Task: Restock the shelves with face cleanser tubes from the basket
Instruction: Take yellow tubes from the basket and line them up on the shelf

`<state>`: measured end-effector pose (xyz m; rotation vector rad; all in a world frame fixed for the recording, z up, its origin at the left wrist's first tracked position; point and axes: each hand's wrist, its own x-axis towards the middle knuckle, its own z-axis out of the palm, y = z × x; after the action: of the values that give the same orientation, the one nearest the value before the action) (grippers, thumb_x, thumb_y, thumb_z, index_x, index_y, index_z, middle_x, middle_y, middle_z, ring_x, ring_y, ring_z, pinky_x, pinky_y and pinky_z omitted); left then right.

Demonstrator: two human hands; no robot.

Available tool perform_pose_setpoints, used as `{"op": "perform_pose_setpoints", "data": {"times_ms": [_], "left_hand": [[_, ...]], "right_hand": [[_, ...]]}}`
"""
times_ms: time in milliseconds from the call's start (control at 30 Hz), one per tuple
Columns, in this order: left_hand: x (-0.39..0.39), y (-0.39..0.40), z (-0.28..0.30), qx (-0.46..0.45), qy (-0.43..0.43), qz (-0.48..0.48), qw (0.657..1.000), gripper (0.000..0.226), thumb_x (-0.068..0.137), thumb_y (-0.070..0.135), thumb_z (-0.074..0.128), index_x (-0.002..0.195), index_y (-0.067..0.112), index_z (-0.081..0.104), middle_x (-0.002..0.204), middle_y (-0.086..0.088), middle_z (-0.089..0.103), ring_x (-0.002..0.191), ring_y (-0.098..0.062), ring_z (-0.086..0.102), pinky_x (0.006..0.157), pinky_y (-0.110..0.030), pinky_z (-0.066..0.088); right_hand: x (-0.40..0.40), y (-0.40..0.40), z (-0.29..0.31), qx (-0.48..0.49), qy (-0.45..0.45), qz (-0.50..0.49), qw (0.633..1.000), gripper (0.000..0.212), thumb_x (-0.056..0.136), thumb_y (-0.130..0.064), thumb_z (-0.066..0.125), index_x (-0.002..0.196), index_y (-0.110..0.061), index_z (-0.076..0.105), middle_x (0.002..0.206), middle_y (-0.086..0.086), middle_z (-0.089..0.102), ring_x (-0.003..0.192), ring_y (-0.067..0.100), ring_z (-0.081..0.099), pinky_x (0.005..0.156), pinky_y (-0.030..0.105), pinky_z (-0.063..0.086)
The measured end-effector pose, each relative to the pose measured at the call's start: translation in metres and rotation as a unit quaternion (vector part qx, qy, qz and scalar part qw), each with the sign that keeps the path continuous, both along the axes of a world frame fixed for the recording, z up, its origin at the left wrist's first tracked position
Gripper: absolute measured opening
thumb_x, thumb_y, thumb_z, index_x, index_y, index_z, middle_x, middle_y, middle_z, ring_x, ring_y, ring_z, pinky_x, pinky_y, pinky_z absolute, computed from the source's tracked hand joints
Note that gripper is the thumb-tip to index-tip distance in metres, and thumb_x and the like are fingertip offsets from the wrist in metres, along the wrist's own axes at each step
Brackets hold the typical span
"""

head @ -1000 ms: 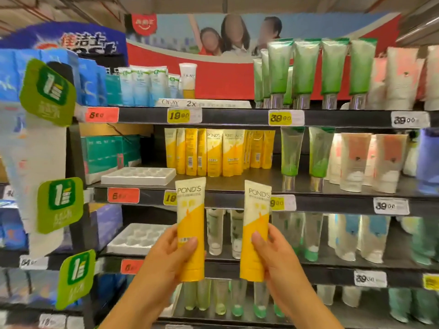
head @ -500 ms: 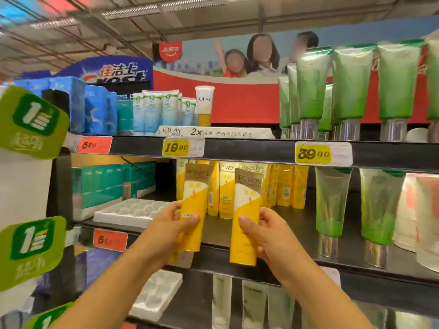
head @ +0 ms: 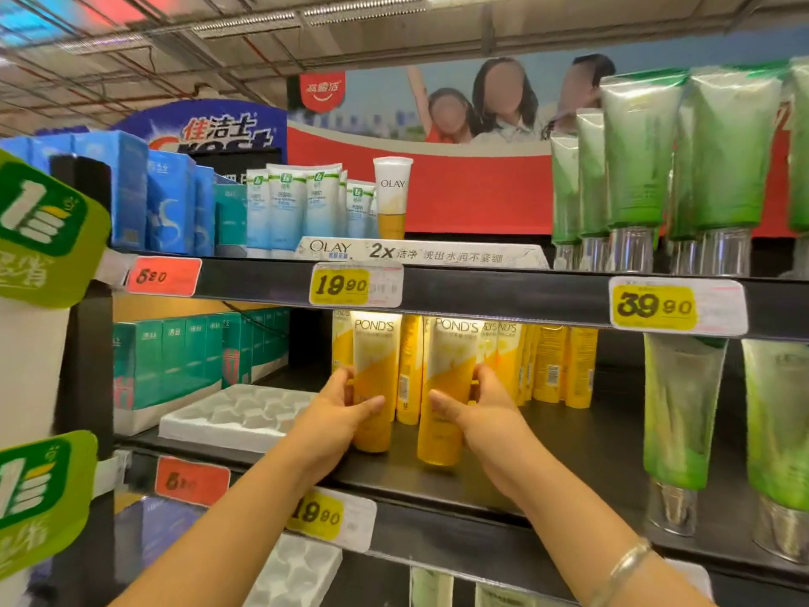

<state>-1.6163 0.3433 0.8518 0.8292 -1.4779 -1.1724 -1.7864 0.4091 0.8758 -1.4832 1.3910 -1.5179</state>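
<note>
Your left hand (head: 339, 414) and right hand (head: 481, 409) each gripped an upright yellow tube (head: 374, 378), (head: 446, 387) on the middle shelf (head: 569, 453).

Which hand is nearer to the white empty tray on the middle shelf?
Left. The left hand grips a yellow tube just right of the white tray. The right hand grips the other yellow tube, farther right, beyond the left hand.

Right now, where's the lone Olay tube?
Head view, top shelf left of centre: the Olay tube stands upright, just right of the blue-white tubes, behind the Olay shelf strip.
</note>
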Motion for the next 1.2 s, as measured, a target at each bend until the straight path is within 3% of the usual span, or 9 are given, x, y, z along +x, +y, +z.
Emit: {"op": "perform_pose_setpoints", "data": {"times_ms": [133,200,367,700,833,1200], "left_hand": [[-0.003,-0.007,0.000,-0.006,-0.012,0.003,1.000,0.048,0.088,0.007,0.059,0.130,0.024,0.042,0.123,-0.008,0.062,0.113,-0.025,0.059,0.101,-0.050,0.044],[-0.004,-0.007,0.004,-0.008,-0.020,0.007,1.000,0.051,0.089,0.006,0.057,0.134,0.020,0.039,0.127,-0.009,0.059,0.114,-0.025,0.058,0.101,-0.049,0.043],[-0.006,-0.006,0.007,-0.009,-0.051,0.020,0.998,0.054,0.091,0.011,0.056,0.138,0.018,0.032,0.132,-0.008,0.054,0.119,-0.026,0.053,0.104,-0.048,0.041],[-0.006,0.002,0.007,-0.022,-0.163,0.115,0.980,0.065,0.084,0.029,0.066,0.140,0.019,0.035,0.136,-0.007,0.050,0.123,-0.027,0.049,0.102,-0.044,0.042],[-0.007,0.006,0.009,-0.016,-0.191,0.151,0.970,0.062,0.079,0.024,0.072,0.131,0.017,0.041,0.129,-0.008,0.056,0.117,-0.028,0.053,0.097,-0.042,0.046],[-0.011,0.009,0.015,-0.006,-0.192,0.142,0.971,0.055,0.080,0.021,0.071,0.127,0.014,0.046,0.126,-0.009,0.057,0.117,-0.028,0.054,0.097,-0.041,0.045]], "right_hand": [[0.011,-0.021,-0.006,0.004,0.044,-0.045,0.998,0.069,0.081,-0.027,0.068,0.139,-0.022,0.030,0.136,-0.001,0.046,0.111,0.015,0.045,0.089,0.030,0.039],[0.014,-0.030,-0.008,-0.005,0.050,-0.055,0.997,0.064,0.082,-0.025,0.068,0.135,-0.020,0.033,0.135,0.001,0.048,0.107,0.012,0.044,0.088,0.029,0.039],[0.020,-0.043,-0.009,-0.017,0.061,-0.070,0.996,0.056,0.082,-0.023,0.068,0.130,-0.020,0.038,0.132,0.001,0.050,0.121,0.020,0.047,0.093,0.033,0.042],[0.025,-0.035,-0.012,0.018,0.072,-0.066,0.995,0.057,0.082,-0.023,0.069,0.129,-0.019,0.038,0.114,-0.008,0.050,0.097,0.005,0.047,0.081,0.020,0.044],[0.025,-0.030,-0.016,0.052,0.105,-0.085,0.989,0.050,0.082,-0.019,0.068,0.125,-0.017,0.043,0.127,0.003,0.055,0.114,0.021,0.053,0.095,0.035,0.047],[0.024,-0.022,-0.013,0.058,0.105,-0.097,0.988,0.048,0.085,-0.015,0.065,0.127,-0.018,0.043,0.129,0.003,0.055,0.119,0.023,0.052,0.100,0.039,0.045]]}}
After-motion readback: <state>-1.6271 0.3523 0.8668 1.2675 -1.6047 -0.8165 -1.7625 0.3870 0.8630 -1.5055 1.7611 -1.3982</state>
